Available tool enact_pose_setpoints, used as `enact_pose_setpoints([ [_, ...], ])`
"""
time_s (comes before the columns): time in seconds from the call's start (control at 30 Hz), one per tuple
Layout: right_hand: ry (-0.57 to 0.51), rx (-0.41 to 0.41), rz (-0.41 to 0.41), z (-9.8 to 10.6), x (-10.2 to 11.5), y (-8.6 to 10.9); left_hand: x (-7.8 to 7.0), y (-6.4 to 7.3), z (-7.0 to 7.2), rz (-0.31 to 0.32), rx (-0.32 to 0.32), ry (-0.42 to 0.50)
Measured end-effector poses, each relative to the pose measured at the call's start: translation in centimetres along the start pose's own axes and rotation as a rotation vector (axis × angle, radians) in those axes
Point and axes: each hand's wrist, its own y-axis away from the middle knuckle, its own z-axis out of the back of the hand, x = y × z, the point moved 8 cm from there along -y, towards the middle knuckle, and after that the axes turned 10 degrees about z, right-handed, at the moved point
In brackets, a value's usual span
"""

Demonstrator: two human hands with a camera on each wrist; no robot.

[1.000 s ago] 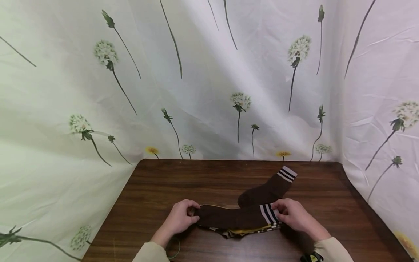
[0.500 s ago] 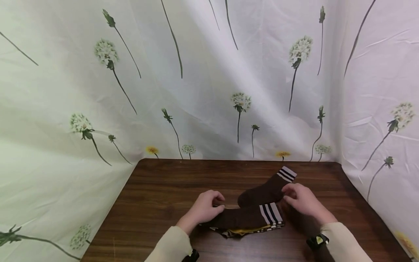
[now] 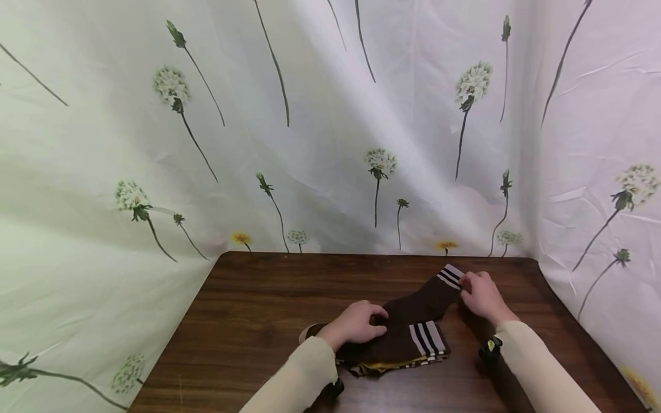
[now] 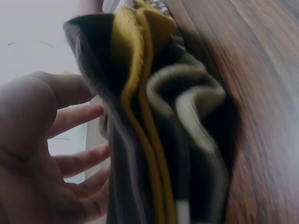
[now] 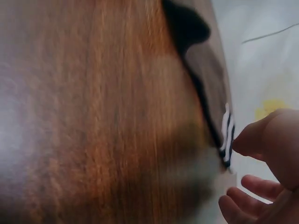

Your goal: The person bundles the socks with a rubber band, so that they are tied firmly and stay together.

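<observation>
A: Largest items first. What was recorded as background?
B: A pale wall cloth (image 3: 320, 115), printed with dandelions. Below it, the wooden table (image 3: 232, 327), on which all the work is laid.

A: And the goods?
B: A stack of socks (image 3: 393, 343) is laid near the person, brown on top, with mustard edges (image 3: 395, 363) showing along the near side. Just behind it a brown far sock (image 3: 418, 301) is laid aslant, its cuff pointed to the back right, its toe end partly covered by a hand.

A: State of the hands?
B: The left hand (image 3: 356, 322) is held over the stack, close to the toe end; thumb and fingers are seen spread, with nothing gripped. The right hand (image 3: 482, 295) is placed at the other end of the far sock. In its wrist view, the thumb (image 5: 257, 137) is parted from the fingers; no pinch is seen. That view is blurred, so whether the cuff is touched cannot be settled.

A: Step in hand?
B: Judged to be the taking-up of the far sock at both ends; a hold has not yet been made.

A: And what is called for next?
B: A light pinch at each end, it is judged: toe by the left, striped cuff (image 3: 451, 275) by the right, with the stack left undisturbed.
</observation>
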Motion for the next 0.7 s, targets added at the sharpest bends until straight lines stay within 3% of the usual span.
enact_pose_setpoints([
  [0.2, 0.035, 0.059, -0.055, -1.2, -1.2, -0.9, -0.3, -0.6, -0.5, 0.087, 0.001, -0.060],
  [0.33, 0.093, 0.105, -0.014, -1.7, -1.1, -1.5, 0.0, -1.1, -0.8, 0.126, -0.008, -0.063],
  [0.5, 0.142, 0.105, 0.012, -2.1, -1.4, -1.8, -0.1, -1.6, -0.5, 0.111, -0.042, -0.053],
  [0.7, 0.147, 0.078, -0.002, -2.2, -1.3, -1.6, 0.0, -2.3, -0.3, 0.108, -0.065, 0.031],
])
